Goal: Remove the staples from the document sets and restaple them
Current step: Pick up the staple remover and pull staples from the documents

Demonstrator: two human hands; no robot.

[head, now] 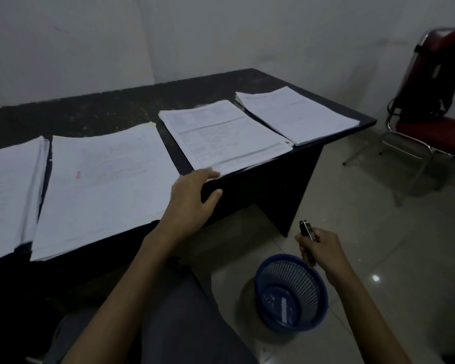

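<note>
Your dark table (116, 111) fills the upper left of the frame and carries four document sets in a row. The third set (226, 135) lies at centre. Your left grip (192, 198) rests with relaxed fingers on that set's near corner, holding nothing. At lower right, just above the blue basket (300, 277) on the floor, your right grip (323, 250) curls round the stapler (306, 229), well apart from the papers.
</note>
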